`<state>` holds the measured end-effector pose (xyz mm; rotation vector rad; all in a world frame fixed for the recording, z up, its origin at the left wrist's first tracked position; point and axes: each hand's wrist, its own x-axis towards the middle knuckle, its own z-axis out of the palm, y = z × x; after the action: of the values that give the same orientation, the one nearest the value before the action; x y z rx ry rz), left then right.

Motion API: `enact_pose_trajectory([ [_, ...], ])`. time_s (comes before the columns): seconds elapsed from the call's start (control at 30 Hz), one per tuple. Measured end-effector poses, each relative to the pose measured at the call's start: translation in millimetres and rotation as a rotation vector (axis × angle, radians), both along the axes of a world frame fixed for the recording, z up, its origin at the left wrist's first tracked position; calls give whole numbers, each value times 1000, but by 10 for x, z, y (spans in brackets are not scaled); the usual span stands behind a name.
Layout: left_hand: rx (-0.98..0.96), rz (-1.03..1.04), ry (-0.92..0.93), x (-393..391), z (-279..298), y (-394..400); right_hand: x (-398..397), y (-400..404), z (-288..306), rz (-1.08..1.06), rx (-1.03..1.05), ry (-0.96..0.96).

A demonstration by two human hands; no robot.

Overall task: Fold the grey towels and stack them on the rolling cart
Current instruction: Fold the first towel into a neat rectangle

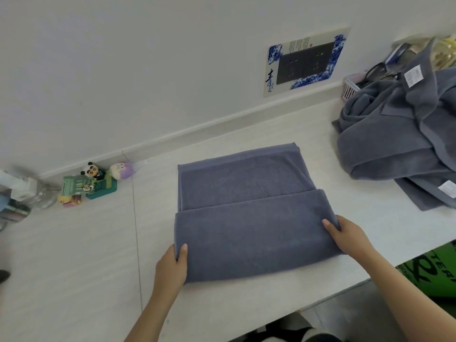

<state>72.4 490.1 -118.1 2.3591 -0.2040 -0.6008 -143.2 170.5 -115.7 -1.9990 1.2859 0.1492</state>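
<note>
A grey-blue towel (246, 213) lies flat on the white table (74, 255), its near part folded over the far part. My left hand (172, 265) grips the near left edge of the folded layer, thumb on top. My right hand (345, 235) grips the right edge of the same layer, thumb on top and fingers tucked under. A heap of unfolded grey towels (399, 129) sits at the table's right end. No rolling cart is in view.
Small toy figures (91, 183) and a clear bottle (42, 196) stand at the back left by the wall. A pink basket (351, 87) with glasses sits behind the heap. A wall socket panel (306, 61) is above. The table's front edge runs lower right, next to a green object (431, 270).
</note>
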Motion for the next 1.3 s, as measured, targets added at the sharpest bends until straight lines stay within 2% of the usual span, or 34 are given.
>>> enact_pose_trajectory([
  [0.13, 310, -219, -145, 16, -163, 112, -44, 107, -97, 74, -120, -3],
  [0.27, 367, -275, -197, 2, -201, 109, -5, 176, -109, 54, -151, 4],
  [0.37, 383, -153, -394, -44, -139, -75, 61, 261, -189, 60, -501, 54],
  [0.4, 331, -164, -477, -70, -116, -195, 123, 320, -217, 123, -613, 40],
  [0.47, 251, -389, -576, -159, -130, -515, 319, 499, -257, 321, -666, -21],
  [0.57, 267, -743, -573, -339, -296, -996, 614, 744, -394, 633, -579, -21],
  [0.63, 353, -821, -546, -358, -461, -1085, 686, 759, -496, 738, -535, 17],
  [0.7, 414, -782, -557, -282, -556, -945, 653, 658, -536, 705, -525, 48],
  [0.8, 435, -606, -555, -113, -631, -622, 525, 392, -532, 490, -537, 74],
  [0.9, 448, -526, -511, -8, -634, -391, 393, 172, -521, 361, -533, 136],
  [1.1, 384, -551, -466, 23, -551, -350, 347, 109, -435, 397, -498, 189],
  [1.17, 222, -700, -472, -91, -473, -297, 278, 242, -336, 496, -513, 95],
  [1.23, 43, -864, -477, -261, -422, -169, 100, 436, -308, 691, -527, -96],
  [1.3, -27, -926, -427, -366, -434, -46, -94, 583, -341, 840, -525, -217],
])
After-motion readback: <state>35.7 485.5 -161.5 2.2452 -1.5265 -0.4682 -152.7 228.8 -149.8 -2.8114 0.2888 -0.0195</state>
